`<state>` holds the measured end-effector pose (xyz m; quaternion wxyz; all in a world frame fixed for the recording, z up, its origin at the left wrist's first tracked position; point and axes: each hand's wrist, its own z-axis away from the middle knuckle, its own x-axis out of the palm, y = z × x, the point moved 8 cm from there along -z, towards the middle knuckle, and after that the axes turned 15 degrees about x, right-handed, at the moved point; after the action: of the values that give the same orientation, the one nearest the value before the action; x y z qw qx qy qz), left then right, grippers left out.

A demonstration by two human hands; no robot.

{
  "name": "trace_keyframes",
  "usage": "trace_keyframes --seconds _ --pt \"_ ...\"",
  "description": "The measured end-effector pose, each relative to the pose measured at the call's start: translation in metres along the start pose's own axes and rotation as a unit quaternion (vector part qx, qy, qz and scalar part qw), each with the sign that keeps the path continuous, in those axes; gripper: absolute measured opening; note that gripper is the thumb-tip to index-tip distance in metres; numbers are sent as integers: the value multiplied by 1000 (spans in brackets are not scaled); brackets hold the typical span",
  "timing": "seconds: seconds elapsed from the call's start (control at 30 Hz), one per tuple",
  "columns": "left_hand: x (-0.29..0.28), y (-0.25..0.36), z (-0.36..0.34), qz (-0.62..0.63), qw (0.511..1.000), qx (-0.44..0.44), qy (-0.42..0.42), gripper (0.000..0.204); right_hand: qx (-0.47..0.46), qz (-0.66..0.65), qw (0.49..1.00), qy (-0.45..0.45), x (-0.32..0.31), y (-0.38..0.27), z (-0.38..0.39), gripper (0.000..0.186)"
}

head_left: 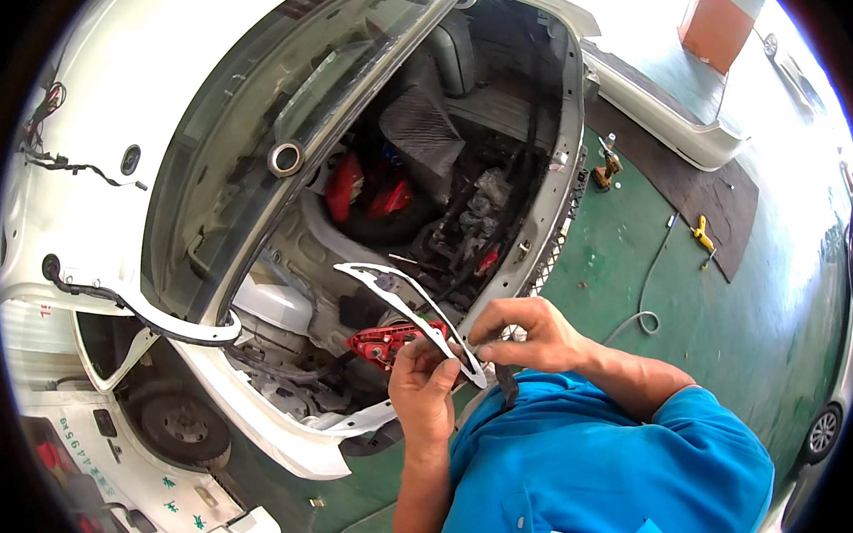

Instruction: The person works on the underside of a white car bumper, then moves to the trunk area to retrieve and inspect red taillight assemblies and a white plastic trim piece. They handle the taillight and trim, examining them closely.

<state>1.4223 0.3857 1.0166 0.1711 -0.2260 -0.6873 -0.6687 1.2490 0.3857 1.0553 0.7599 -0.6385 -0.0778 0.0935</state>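
Note:
In front of my chest, my left hand (423, 387) grips the lower end of a thin, loop-shaped white trim frame (387, 294) with dark edging. The frame is tilted, its far end pointing up and left over the car's rear corner. My right hand (534, 336) is closed in a pinch at the frame's near right edge. A short dark strip (509, 388) hangs below its fingers. Just behind my left fingers is a red tail light (380, 341). I cannot tell whether they touch it.
The white car's tailgate (225, 133) is raised at left. In the open trunk (505, 104) lie red lamp parts (344, 187) and clear plastic wrap (485, 203). On the green floor are a cordless drill (607, 166), a yellow-handled tool (702, 233), a hose (646, 321) and a white bumper (666, 117).

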Motion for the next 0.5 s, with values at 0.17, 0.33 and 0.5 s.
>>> trace_keyframes --seconds 0.17,0.33,0.5 --pt "-6 -8 10 17 1000 0 -13 41 -4 -22 999 45 8 -15 -9 19" --pt "-12 -14 15 39 999 5 -38 45 -23 -25 998 57 12 -18 -14 23" --pt "-23 -17 19 10 999 8 -42 45 -68 2 996 62 16 -32 -16 26"
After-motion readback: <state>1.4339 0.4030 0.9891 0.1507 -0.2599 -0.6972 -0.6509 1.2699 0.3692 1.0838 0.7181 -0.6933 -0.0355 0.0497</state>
